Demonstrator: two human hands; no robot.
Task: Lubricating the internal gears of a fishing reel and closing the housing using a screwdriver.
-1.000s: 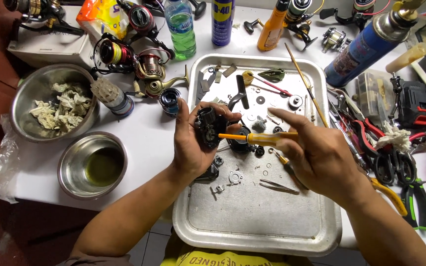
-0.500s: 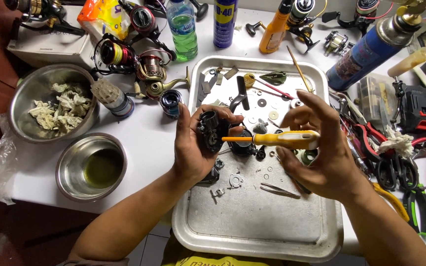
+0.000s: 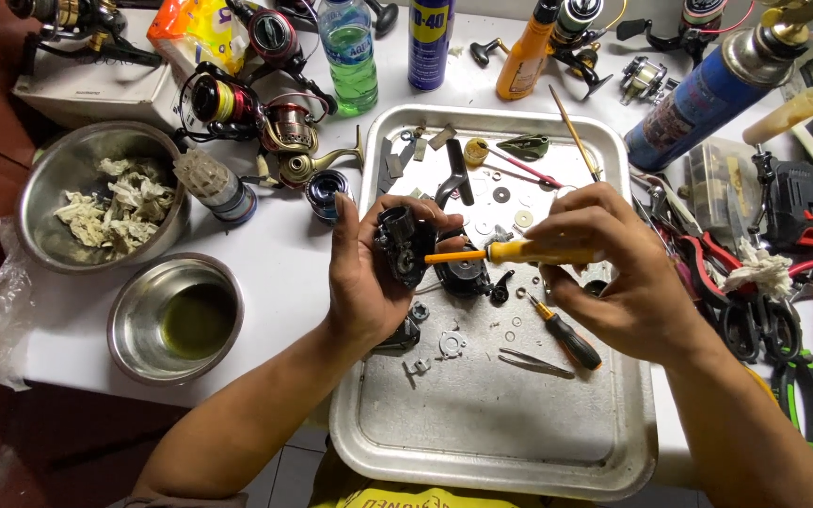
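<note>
My left hand (image 3: 369, 282) has its grip closed around a small black reel body (image 3: 405, 246), cupped in the palm with the thumb over its upper edge, raised above the metal tray (image 3: 482, 442). It looks like a compact, rigid piece with greasy faces, likely slippery, so holding it by the outer rim, palm behind, seems the safest purchase. My right hand (image 3: 618, 277) has its grip closed on the yellow handle of a screwdriver (image 3: 510, 251), fingertips pinching it, the orange shaft lying level and its tip meeting the reel body's face. The tool is light and stiff; a fingertip hold should do. Both forearms come up from the bottom edge, wrists bent inward so the hands face each other over the tray. Below them on the tray lie a second screwdriver (image 3: 565, 331), tweezers (image 3: 535, 362) and scattered washers. Left on the table sit a steel bowl of greenish liquid (image 3: 179, 320) and a bowl of rags (image 3: 105, 202).
</note>
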